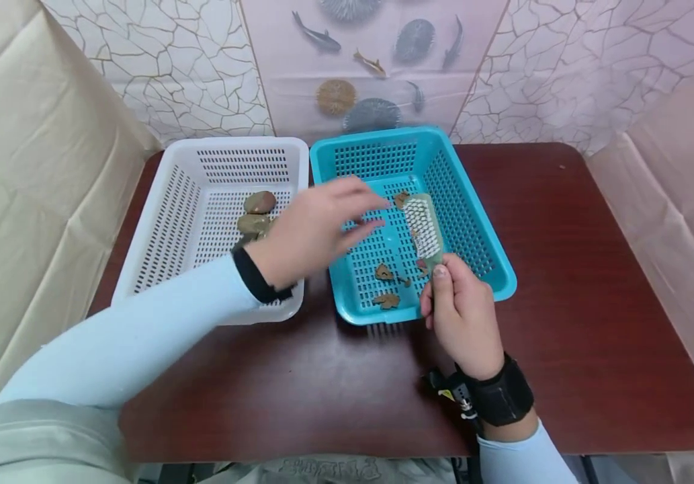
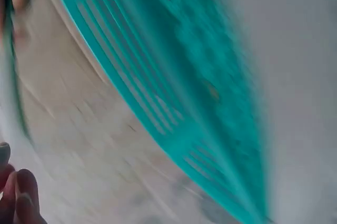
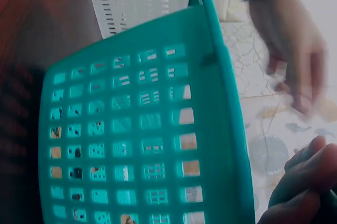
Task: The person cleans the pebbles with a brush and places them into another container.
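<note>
My right hand (image 1: 464, 319) grips the pale green handle of a flat tool (image 1: 422, 227) over the blue-green basket (image 1: 498, 286). The tool's oblong head faces up, covered in small whitish points; whether brush or grater, I cannot tell. To its left hovers my left hand (image 1: 322, 225), between the two baskets, fingers reaching toward the tool with a gap before it. Nothing shows between its fingers. Several brown, ragged flat pieces (image 1: 386, 300) lie on the basket's floor. In the right wrist view, the left hand (image 3: 295, 50) is blurred above the basket's rim.
A white basket (image 1: 159, 228) stands against the blue-green one on the left. Several oval, brownish, stone-like lumps (image 1: 259, 202) lie inside it, partly hidden by the left hand. Both rest on a dark red-brown table (image 1: 564, 302) before a patterned backdrop (image 1: 171, 60).
</note>
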`<control>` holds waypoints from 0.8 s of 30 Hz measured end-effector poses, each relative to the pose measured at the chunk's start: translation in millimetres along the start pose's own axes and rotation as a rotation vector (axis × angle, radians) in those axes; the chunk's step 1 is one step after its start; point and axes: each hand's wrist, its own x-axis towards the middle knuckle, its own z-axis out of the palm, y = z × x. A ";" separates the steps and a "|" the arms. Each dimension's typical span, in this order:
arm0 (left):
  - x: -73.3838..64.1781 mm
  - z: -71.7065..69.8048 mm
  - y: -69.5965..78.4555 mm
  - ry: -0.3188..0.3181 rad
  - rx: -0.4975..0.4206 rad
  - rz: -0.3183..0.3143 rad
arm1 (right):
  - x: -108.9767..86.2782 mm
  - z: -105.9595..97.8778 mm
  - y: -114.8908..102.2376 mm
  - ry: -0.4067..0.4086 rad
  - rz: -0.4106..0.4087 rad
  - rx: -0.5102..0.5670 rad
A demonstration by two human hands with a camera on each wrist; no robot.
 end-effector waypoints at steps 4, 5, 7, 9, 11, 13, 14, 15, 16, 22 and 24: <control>1.5 18.5 26.3 -0.023 -0.019 0.108 | 0.1 1.7 -3.4 -0.017 0.002 -0.023; 1.4 21.6 28.7 -0.020 -0.017 0.121 | 0.0 1.9 -4.3 -0.022 -0.001 -0.033; 1.4 26.3 32.9 -0.013 0.003 0.152 | -0.9 1.8 -6.3 -0.025 -0.006 -0.065; 2.2 29.1 36.2 -0.008 0.042 0.187 | -2.4 0.7 -8.1 -0.022 -0.014 -0.101; 1.9 29.4 37.5 -0.012 0.082 0.206 | -3.2 1.2 -9.0 -0.021 -0.021 -0.126; 1.9 28.0 38.3 -0.029 0.125 0.211 | -3.4 1.3 -9.4 -0.013 -0.027 -0.144; 2.0 27.1 38.4 -0.042 0.139 0.207 | -3.3 1.2 -9.3 -0.011 -0.030 -0.149; 2.1 26.4 38.4 -0.053 0.147 0.201 | -3.4 1.1 -9.0 -0.009 -0.029 -0.151; 2.3 26.1 38.1 -0.063 0.151 0.196 | -3.2 0.8 -8.6 -0.008 -0.029 -0.151; 2.6 28.7 36.3 -0.095 0.100 0.123 | -2.9 -6.8 -2.6 0.038 -0.013 -0.136; 2.8 29.3 36.9 -0.146 0.074 0.044 | -2.7 -12.5 0.0 0.100 0.004 -0.134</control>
